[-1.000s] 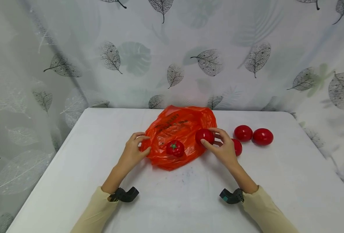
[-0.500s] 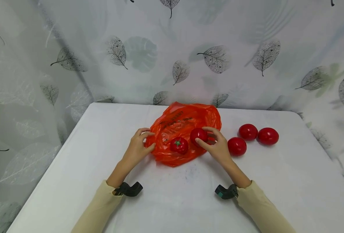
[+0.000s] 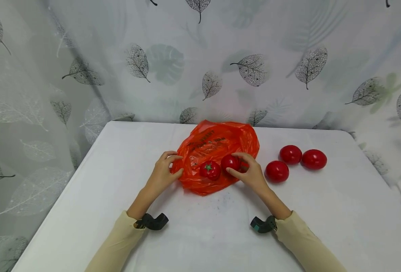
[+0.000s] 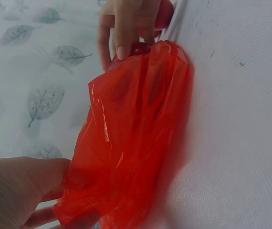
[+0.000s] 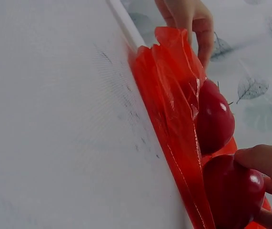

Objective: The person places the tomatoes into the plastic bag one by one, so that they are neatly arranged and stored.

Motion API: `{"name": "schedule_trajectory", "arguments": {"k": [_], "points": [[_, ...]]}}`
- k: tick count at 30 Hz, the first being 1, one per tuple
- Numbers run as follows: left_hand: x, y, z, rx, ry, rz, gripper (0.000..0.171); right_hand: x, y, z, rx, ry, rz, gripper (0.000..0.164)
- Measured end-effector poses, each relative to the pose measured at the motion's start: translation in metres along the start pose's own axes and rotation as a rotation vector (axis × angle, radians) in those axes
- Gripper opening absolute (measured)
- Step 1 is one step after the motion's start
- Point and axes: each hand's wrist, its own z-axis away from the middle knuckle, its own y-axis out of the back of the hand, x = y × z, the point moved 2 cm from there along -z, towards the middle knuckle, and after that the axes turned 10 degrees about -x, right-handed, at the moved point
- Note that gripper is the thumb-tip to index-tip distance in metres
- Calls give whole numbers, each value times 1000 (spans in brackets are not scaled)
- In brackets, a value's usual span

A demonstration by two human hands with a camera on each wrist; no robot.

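Note:
A red plastic bag [image 3: 204,145] with dark print lies on the table, its near side standing up a little. My left hand [image 3: 164,172] pinches the bag's left edge between thumb and fingers. In my right hand [image 3: 251,173] is a smooth red tomato [image 3: 230,162], gripped between thumb and fingers at the bag's right part. Beside it, on the bag, sits another tomato [image 3: 210,170] with a green star-shaped stem mark. The right wrist view shows the held tomato [image 5: 233,191] close against the other one, both behind the bag's raised near edge.
To the right of the bag, three red tomatoes rest on the white table [image 3: 200,234]: a near one [image 3: 276,171], a far one [image 3: 290,154] and a rightmost one [image 3: 314,159]. A leaf-patterned curtain [image 3: 173,75] hangs behind the table.
My right hand has carried its tomato left and slightly down, from the bag's right edge to beside the stemmed tomato. My left hand stays at the bag's left edge. The head view has shifted slightly.

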Motion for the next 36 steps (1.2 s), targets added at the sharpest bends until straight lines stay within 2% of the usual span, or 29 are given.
{"name": "schedule_trajectory", "arguments": {"k": [9, 15, 20, 31, 36], "points": [[1, -4, 0, 14, -10, 4, 35, -4, 7, 1, -45, -29, 17, 43], [1, -5, 0, -1, -6, 1, 35, -2, 12, 10, -23, -67, -18, 39], [2, -4, -1, -18, -2, -1, 35, -3, 17, 16, 29, -83, -66, 42], [2, 1, -2, -19, 21, -3, 36, -14, 39, 22, 146, 9, -164, 45], [1, -1, -2, -21, 6, -4, 36, -34, 51, 32, 162, 27, -136, 45]]}}
